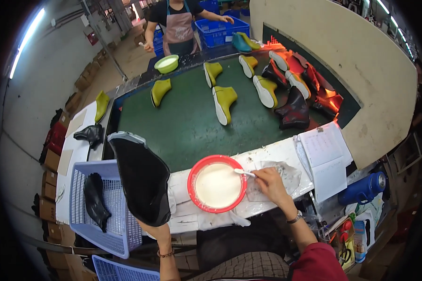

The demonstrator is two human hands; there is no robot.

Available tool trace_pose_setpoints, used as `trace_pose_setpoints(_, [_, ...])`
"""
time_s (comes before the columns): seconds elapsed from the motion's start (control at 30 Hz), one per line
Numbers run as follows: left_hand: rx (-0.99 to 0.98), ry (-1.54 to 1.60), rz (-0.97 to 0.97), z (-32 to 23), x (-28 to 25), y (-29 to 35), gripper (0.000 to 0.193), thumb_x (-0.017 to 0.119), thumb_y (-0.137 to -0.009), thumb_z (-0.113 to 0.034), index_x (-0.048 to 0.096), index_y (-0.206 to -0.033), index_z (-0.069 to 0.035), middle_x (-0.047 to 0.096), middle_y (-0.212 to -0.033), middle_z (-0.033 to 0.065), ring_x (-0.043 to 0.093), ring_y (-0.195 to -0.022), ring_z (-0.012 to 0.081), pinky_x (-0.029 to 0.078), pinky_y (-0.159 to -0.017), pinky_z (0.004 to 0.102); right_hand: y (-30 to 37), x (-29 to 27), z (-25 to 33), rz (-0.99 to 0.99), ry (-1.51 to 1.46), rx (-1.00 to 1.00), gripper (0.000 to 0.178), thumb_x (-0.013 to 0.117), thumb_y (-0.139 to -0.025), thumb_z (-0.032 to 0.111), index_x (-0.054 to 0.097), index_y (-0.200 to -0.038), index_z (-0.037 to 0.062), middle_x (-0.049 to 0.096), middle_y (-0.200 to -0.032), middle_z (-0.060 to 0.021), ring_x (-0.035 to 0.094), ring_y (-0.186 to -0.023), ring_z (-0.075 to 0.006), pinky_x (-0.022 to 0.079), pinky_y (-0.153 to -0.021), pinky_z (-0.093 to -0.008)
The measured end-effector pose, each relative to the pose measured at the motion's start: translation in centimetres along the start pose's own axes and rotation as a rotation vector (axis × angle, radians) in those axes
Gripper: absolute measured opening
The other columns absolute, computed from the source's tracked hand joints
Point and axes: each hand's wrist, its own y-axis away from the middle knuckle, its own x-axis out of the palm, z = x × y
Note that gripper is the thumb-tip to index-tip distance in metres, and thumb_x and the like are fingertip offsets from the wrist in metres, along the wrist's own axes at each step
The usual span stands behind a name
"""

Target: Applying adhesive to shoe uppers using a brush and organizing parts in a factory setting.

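My left hand (157, 232) is closed round the lower end of a black boot (143, 182), its broad dark face turned up and a greyish rim at its far end. It is held between a blue basket and a red bowl. The fingers under the boot are mostly hidden. A small white-ended brush (244, 173) is pinched in my right hand (270, 182), its tip over the right rim of the red bowl (191, 180). Creamy white liquid (218, 186) fills much of that bowl, which stands on the white worktop.
Yellow-green boots with pale soles (225, 104) lie on the green conveyor (173, 136), which runs toward a glowing orange opening at right. The blue basket (75, 201) holds a black boot. Papers (328, 164) hang right. Across the belt, a person (180, 25) stands near a green bowl (167, 69).
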Motion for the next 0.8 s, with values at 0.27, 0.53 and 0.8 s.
trace_pose_setpoints(0.27, [-0.092, 0.295, -0.089, -1.0, 1.9, -1.7, 0.051, 0.056, -0.084, 0.013, 0.046, -0.133, 0.011, 0.055, -0.13, 0.0226, 0.064, -0.106, 0.0259, 0.063, -0.079, 0.0404, -1.5, -0.6, 0.2, -0.078, -0.063, -0.056, 0.026, 0.064, -0.085, -0.002, 0.068, -0.111, -0.0006, 0.061, -0.087, -0.0154, 0.059, -0.085, -0.0331, 0.048, -0.077, -0.0423])
trace_pose_setpoints(0.53, [-0.063, 0.175, 0.13, -4.2, 0.9, -1.6, 0.074, 0.082, -0.078, -0.004, 0.043, -0.14, 0.005, 0.051, -0.139, 0.0173, 0.053, -0.125, 0.0256, 0.04, -0.108, 0.0357, -5.9, -2.8, 5.8, 0.068, 0.249, -0.07, 0.018, 0.074, -0.084, 0.012, 0.072, -0.098, 0.0017, 0.061, -0.083, -0.011, 0.062, -0.076, -0.0292, 0.049, -0.068, -0.0397])
trace_pose_setpoints(0.8, [-0.111, 0.187, 0.35, -7.5, 0.1, -0.8, 0.059, 0.082, -0.079, -0.005, 0.052, -0.129, 0.005, 0.067, -0.118, 0.0152, 0.065, -0.107, 0.0219, 0.049, -0.095, 0.0325, -5.4, -0.4, 6.9, 0.136, 0.359, -0.172, 0.011, 0.077, -0.078, 0.017, 0.071, -0.08, 0.0082, 0.062, -0.082, -0.0071, 0.065, -0.081, -0.026, 0.052, -0.068, -0.0412])
